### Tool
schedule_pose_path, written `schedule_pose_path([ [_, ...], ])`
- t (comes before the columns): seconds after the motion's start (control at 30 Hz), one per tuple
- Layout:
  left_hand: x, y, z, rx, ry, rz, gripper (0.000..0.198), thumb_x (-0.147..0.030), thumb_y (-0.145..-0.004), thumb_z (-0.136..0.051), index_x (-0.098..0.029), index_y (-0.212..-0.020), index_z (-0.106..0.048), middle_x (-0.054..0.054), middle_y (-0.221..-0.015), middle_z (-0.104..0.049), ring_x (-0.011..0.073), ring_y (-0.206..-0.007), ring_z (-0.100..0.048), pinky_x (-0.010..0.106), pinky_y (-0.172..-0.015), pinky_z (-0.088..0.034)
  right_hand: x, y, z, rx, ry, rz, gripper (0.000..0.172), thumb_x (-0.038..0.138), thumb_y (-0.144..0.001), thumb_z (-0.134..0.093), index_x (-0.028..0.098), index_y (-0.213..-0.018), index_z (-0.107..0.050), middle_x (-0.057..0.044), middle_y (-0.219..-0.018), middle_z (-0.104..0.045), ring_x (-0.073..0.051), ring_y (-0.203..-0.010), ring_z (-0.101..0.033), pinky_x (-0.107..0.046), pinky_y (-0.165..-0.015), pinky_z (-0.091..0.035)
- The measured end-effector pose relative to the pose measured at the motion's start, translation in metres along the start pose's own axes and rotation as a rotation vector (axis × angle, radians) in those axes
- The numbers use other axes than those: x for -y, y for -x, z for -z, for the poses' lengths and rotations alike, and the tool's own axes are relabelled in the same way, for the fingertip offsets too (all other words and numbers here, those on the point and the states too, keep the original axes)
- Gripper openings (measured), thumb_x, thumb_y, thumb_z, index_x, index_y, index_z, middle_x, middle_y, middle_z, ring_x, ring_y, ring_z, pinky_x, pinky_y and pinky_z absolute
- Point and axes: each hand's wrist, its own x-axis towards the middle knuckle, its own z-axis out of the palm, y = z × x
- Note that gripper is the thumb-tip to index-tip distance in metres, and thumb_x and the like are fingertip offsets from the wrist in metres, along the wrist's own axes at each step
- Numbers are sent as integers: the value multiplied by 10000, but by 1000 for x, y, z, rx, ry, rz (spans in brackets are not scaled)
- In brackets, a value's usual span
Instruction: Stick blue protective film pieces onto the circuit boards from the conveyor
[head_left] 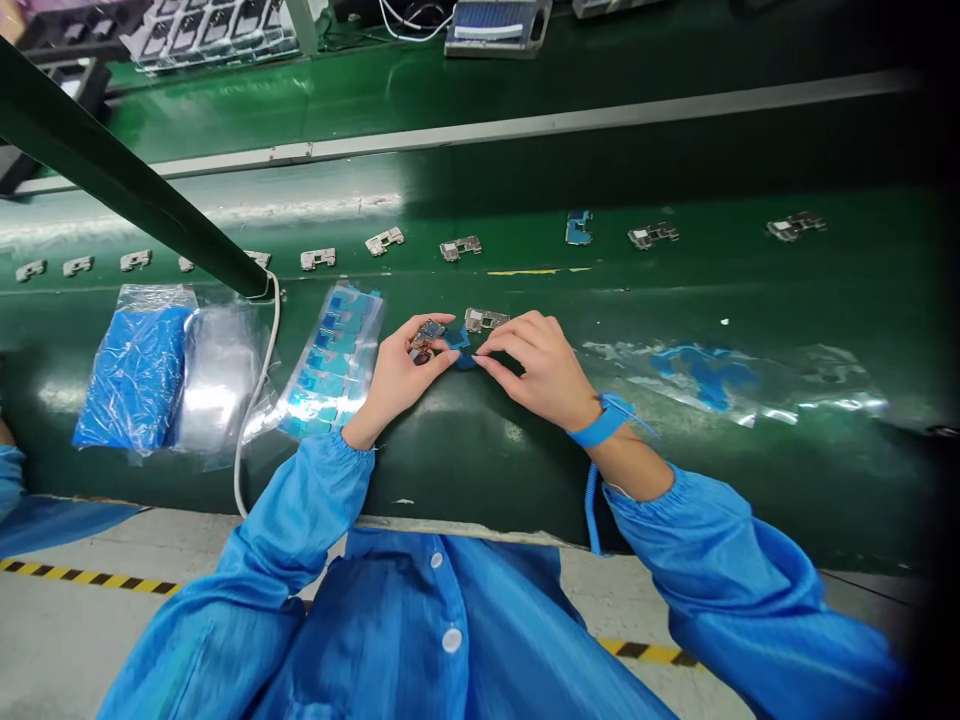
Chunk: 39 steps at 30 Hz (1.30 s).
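A small circuit board is held in my left hand, its fingers closed around it. Blue film lies at the fingertips, between the two hands. My right hand, with a blue wrist strap, pinches the edge of the film between thumb and forefinger. Just behind the fingertips another board rests on the green surface. Left of my left hand lies a clear sheet bearing several blue film pieces.
Several boards form a row on the green belt. A blue-filled plastic bag, a white cable and a slanted green post are at left. Crumpled clear film lies at right. Another person's blue sleeve shows at the left edge.
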Motion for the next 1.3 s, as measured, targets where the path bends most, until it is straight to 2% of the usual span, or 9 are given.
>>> schedule_pose_path([
  [0.1, 3, -2, 0, 21, 78, 48, 315, -381, -1000, -817, -210, -1264, -816, 30, -938, -779, 105, -685, -640, 274, -704, -495, 2, -2, 6, 18, 7, -4, 163, 285, -1129, -656, 241, -985, -717, -81, -987, -795, -302, -999, -685, -470, -829, -471],
  [0.2, 6, -5, 0, 36, 345, 185, 346, -448, -1114, -639, -198, -1250, -834, 93, -1133, -840, 101, -688, -700, 260, -645, -504, 6, -4, 13, -62, -156, -151, 228, 366, -1124, -651, 256, -934, -712, -69, -890, -755, -279, -898, -666, -476, -828, -501],
  [0.3, 8, -5, -2, 66, 548, 238, 337, -449, -1064, -758, -216, -1297, -830, 98, -1281, -842, 141, -887, -797, 274, -827, -639, 13, -6, 17, -150, -503, -414, 327, 571, -1047, -755, 273, -913, -728, -58, -895, -767, -248, -825, -673, -452, -807, -572],
  [0.4, 8, -3, -6, 76, 592, 206, 407, -489, -980, -883, -217, -1277, -825, 84, -1234, -856, 182, -1019, -826, 369, -1034, -687, 16, -9, 16, -172, -747, -558, 464, 718, -878, -895, 274, -871, -762, -46, -882, -779, -238, -804, -698, -433, -803, -618],
  [0.63, 8, 3, -12, 57, 434, 187, 645, -590, -956, -880, -298, -1499, -691, 63, -1160, -857, 219, -858, -851, 311, -732, -711, 20, -8, 12, -52, -915, -618, 468, 682, -840, -956, 251, -859, -776, -31, -813, -770, -204, -737, -731, -390, -774, -663],
  [0.77, 7, 6, -15, 115, 467, 223, 579, -564, -935, -908, -251, -1391, -737, 57, -1061, -852, 236, -910, -850, 360, -804, -741, 24, -5, 10, 83, -932, -622, 494, 703, -869, -921, 239, -877, -749, -35, -835, -767, -205, -762, -732, -387, -803, -662],
  [0.93, 6, 7, -17, 175, 484, 237, 601, -548, -965, -882, -279, -1476, -719, 33, -986, -821, 242, -958, -838, 396, -844, -748, 24, -2, 11, 151, -787, -590, 449, 664, -925, -872, 235, -898, -745, -38, -883, -752, -195, -768, -651, -368, -771, -586],
  [1.13, 2, 8, -16, 206, 448, 247, 437, -506, -1087, -721, -232, -1427, -735, 39, -1113, -804, 248, -998, -854, 416, -848, -738, 23, -2, 13, 161, -767, -576, 380, 587, -918, -888, 234, -871, -752, -32, -879, -739, -195, -778, -634, -356, -754, -551],
  [1.3, -8, 10, -18, 199, 330, 288, 490, -578, -1117, -569, -274, -1480, -698, 43, -1231, -826, 265, -1114, -859, 392, -898, -744, 23, 0, 12, 135, -781, -559, 380, 585, -884, -925, 243, -844, -764, -25, -876, -749, -192, -768, -633, -363, -750, -567],
])
